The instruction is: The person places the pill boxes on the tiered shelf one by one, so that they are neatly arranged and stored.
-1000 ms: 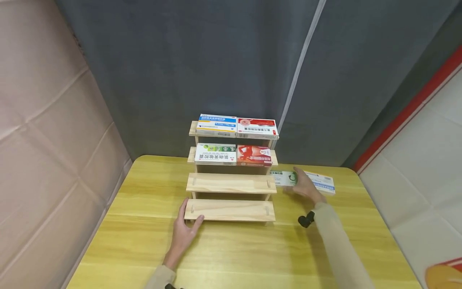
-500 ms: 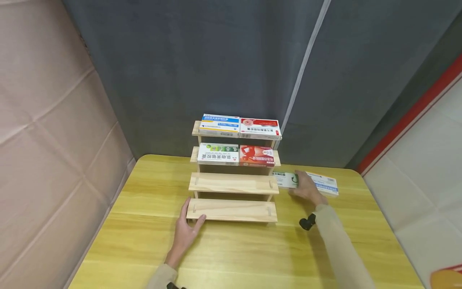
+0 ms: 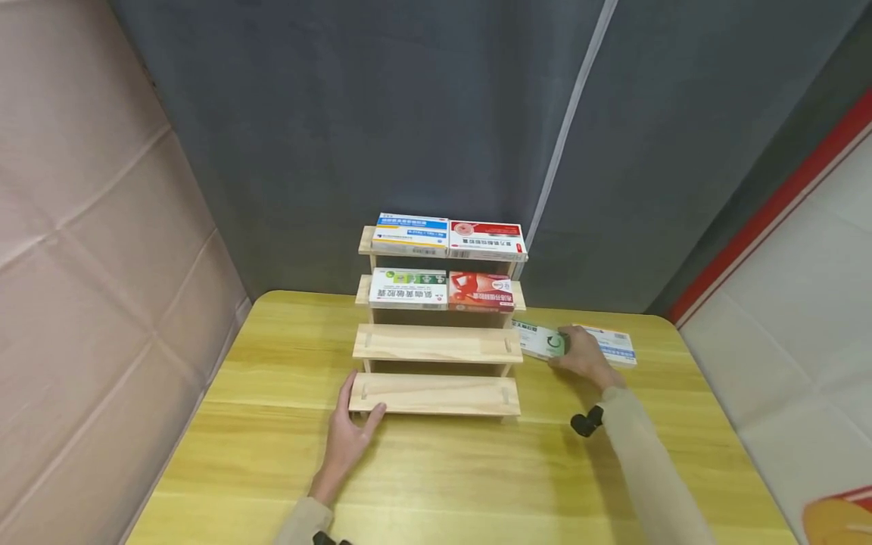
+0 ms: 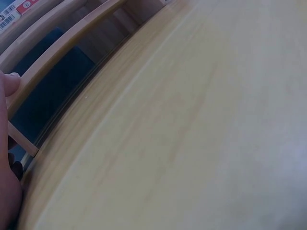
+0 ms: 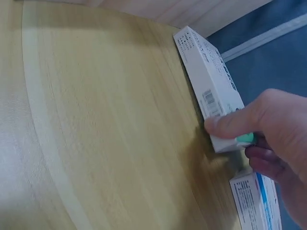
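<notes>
My left hand grips the left end of the lowest step of a four-tier wooden display rack, its thumb over the front edge. In the left wrist view the thumb lies on that edge. To the right of the rack, my right hand pinches one end of a white and green medicine box. In the right wrist view the thumb presses the barcoded side, and the other fingers are partly hidden behind the box. The box's far end is close by the rack's side.
A white and blue medicine box lies just right of my right hand. On the top step sit a blue-white box and a red-white box; below them, a green-white box and a red box. A dark curtain hangs behind the table.
The white and green box has turned slightly, its right end coming nearer to me, with my right hand moving along. My left hand keeps its place on the rack.
</notes>
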A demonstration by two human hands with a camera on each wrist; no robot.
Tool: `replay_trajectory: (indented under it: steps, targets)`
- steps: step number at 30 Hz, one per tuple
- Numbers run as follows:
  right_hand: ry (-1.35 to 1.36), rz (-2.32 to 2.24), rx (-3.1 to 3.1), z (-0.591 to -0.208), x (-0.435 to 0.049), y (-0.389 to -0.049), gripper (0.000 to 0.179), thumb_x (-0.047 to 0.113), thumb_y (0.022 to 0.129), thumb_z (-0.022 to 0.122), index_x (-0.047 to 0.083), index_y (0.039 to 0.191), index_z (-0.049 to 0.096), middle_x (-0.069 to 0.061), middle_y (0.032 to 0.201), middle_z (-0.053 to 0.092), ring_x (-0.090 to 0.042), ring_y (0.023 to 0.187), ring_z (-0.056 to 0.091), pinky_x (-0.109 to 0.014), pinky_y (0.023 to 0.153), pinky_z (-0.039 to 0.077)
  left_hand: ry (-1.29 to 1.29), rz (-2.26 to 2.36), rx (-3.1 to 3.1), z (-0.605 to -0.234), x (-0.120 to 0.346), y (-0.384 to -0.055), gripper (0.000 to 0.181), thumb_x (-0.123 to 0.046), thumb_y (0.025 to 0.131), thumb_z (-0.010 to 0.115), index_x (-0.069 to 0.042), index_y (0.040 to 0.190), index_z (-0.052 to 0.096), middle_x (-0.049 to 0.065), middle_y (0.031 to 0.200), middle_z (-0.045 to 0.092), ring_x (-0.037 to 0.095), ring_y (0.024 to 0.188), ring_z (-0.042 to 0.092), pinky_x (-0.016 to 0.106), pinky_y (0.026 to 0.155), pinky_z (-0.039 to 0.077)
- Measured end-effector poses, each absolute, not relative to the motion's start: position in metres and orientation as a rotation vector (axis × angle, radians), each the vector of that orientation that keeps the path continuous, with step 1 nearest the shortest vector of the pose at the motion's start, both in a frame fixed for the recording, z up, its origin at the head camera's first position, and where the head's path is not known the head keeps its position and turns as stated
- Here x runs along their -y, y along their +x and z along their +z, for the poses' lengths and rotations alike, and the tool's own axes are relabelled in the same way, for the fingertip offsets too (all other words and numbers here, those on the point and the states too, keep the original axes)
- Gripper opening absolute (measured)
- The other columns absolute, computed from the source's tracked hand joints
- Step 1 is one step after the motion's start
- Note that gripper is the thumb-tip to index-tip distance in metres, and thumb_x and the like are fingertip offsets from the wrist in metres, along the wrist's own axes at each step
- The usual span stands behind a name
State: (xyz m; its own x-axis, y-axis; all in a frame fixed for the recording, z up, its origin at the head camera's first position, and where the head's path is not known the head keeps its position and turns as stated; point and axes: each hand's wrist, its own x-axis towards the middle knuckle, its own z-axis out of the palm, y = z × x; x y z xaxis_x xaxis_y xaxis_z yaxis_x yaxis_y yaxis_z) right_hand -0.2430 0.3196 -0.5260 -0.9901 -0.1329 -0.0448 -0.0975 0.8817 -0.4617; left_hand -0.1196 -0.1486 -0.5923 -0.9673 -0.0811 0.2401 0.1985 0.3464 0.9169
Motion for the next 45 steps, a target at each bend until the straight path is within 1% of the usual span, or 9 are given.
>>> replay_trajectory:
  steps: [3,10,16,25,28,32,36,40,45]
  targets:
    - [-0.146,-0.787,-2.985,-0.525,-0.324,-0.238,0.08,0.024,0.079,0.084,-0.011,0.142,0.049,-0.036,0.141,0.051,-0.054,0.13,0.048,-0.067,0.112,0.039,-0.097,-1.667,2.37,-0.591,0.149,-0.119,0.084,-0.026,0.092,0.076,-0.008,0.159,0.027,0.022,0.162,0.034,0.045,0.15,0.029,0.069,0.122,0.021]
    - [0.023,-1.032,-2.988,-0.53,-0.338,-0.224,0.079,0.026,0.084,0.081,-0.008,0.146,0.045,-0.033,0.137,0.053,-0.049,0.12,0.058,-0.06,0.102,0.051,-0.093,-1.653,2.379,-0.59,0.15,-0.119,0.085,-0.024,0.091,0.076,-0.007,0.159,0.028,0.025,0.16,0.037,0.046,0.149,0.03,0.071,0.12,0.023]
    - [0.15,-1.253,-2.937,-0.532,-0.343,-0.213,0.08,0.025,0.085,0.08,-0.006,0.148,0.043,-0.032,0.141,0.051,-0.049,0.126,0.053,-0.059,0.107,0.048,-0.095,-1.66,2.372,-0.589,0.148,-0.119,0.086,-0.023,0.091,0.077,-0.006,0.159,0.027,0.027,0.156,0.042,0.046,0.148,0.034,0.069,0.121,0.023]
    - [0.277,-1.461,-2.939,-0.528,-0.341,-0.199,0.08,0.023,0.085,0.081,-0.005,0.149,0.043,-0.03,0.149,0.046,-0.048,0.137,0.046,-0.058,0.116,0.041,-0.076,-1.676,2.368,-0.59,0.149,-0.12,0.086,-0.023,0.091,0.077,-0.008,0.159,0.028,0.023,0.157,0.042,0.043,0.147,0.037,0.066,0.123,0.023]
    - [0.327,-1.539,-2.97,-0.527,-0.339,-0.195,0.078,0.019,0.083,0.083,-0.004,0.148,0.046,-0.03,0.147,0.048,-0.047,0.135,0.048,-0.057,0.115,0.042,-0.078,-1.678,2.365,-0.59,0.149,-0.12,0.085,-0.024,0.091,0.077,-0.009,0.159,0.028,0.021,0.159,0.041,0.041,0.148,0.035,0.065,0.124,0.022]
    - [0.348,-1.674,-3.027,-0.525,-0.335,-0.191,0.074,0.011,0.079,0.085,-0.004,0.144,0.052,-0.027,0.14,0.055,-0.045,0.128,0.053,-0.055,0.112,0.044,-0.078,-1.679,2.363,-0.592,0.149,-0.121,0.084,-0.025,0.092,0.076,-0.011,0.159,0.028,0.018,0.162,0.037,0.041,0.151,0.031,0.065,0.125,0.02]
    - [0.367,-1.703,-3.071,-0.517,-0.331,-0.187,0.073,0.014,0.079,0.086,0.0,0.143,0.054,-0.024,0.139,0.057,-0.042,0.127,0.055,-0.055,0.111,0.044,-0.077,-1.684,2.365,-0.59,0.149,-0.121,0.084,-0.026,0.092,0.076,-0.011,0.159,0.028,0.018,0.163,0.034,0.04,0.152,0.029,0.065,0.125,0.02]
    - [0.403,-1.711,-3.09,-0.511,-0.327,-0.183,0.073,0.018,0.081,0.086,0.002,0.144,0.053,-0.023,0.142,0.056,-0.04,0.13,0.054,-0.055,0.113,0.043,-0.08,-1.685,2.367,-0.588,0.149,-0.12,0.085,-0.025,0.092,0.076,-0.009,0.159,0.028,0.02,0.161,0.037,0.041,0.15,0.032,0.064,0.124,0.022]
    - [0.427,-1.773,-3.138,-0.508,-0.322,-0.18,0.07,0.014,0.08,0.086,0.0,0.142,0.055,-0.023,0.142,0.057,-0.041,0.13,0.054,-0.055,0.113,0.043,-0.081,-1.684,2.377,-0.589,0.149,-0.12,0.085,-0.025,0.091,0.076,-0.008,0.159,0.028,0.022,0.161,0.036,0.043,0.15,0.032,0.066,0.123,0.023]
